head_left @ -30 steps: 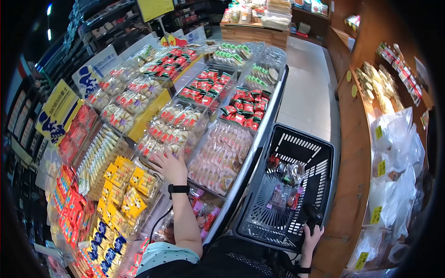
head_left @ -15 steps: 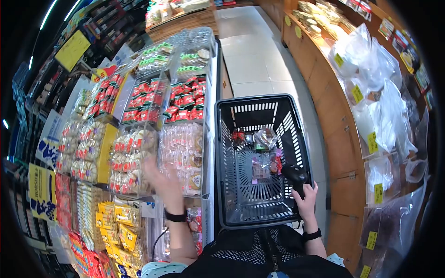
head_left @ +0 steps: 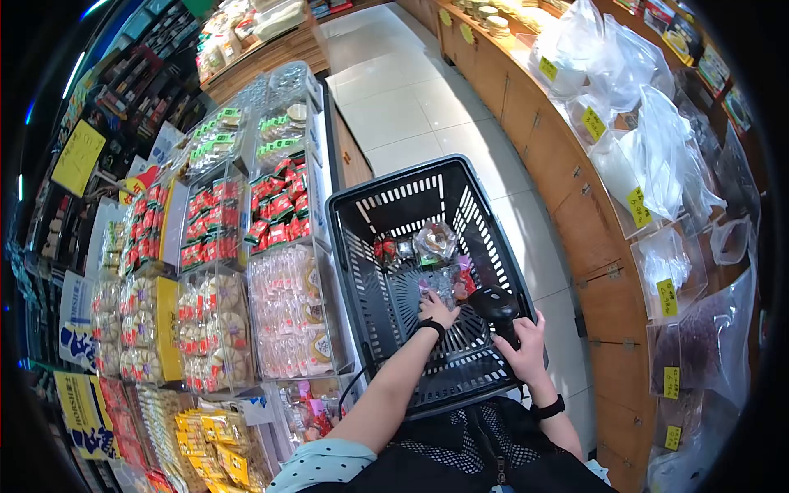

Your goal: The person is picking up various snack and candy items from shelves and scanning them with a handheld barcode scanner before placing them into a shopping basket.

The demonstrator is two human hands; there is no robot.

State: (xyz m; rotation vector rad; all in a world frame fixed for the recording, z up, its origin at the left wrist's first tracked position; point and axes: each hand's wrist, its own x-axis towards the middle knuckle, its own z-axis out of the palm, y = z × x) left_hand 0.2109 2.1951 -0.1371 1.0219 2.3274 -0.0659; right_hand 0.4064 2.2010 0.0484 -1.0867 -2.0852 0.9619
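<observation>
My left hand [head_left: 438, 312] reaches down into a black shopping basket [head_left: 343, 271], fingers apart. Its fingertips are right at a clear plastic packet [head_left: 445, 283] on the slotted bottom. My right hand [head_left: 526, 345] is closed around the handle of a black handheld scanner [head_left: 493, 304], whose rounded head is over the basket's right side. Farther back in the basket lie a round clear pack [head_left: 436, 241] and a small red packet [head_left: 385, 248]. A pink and red packet [head_left: 465, 278] lies just beside the clear one.
Clear bins of wrapped snacks line the left, among them red packets [head_left: 279, 201], pale wrapped biscuits [head_left: 283, 296] and yellow packets [head_left: 218, 444]. On the right runs a wooden cabinet [head_left: 567, 197] topped with plastic-covered goods [head_left: 649, 156]. A tiled aisle [head_left: 411, 107] stretches ahead.
My left hand has moved from over the snack bins on the left down into the basket. The view has shifted, so the basket appears farther left. My right hand still holds the scanner.
</observation>
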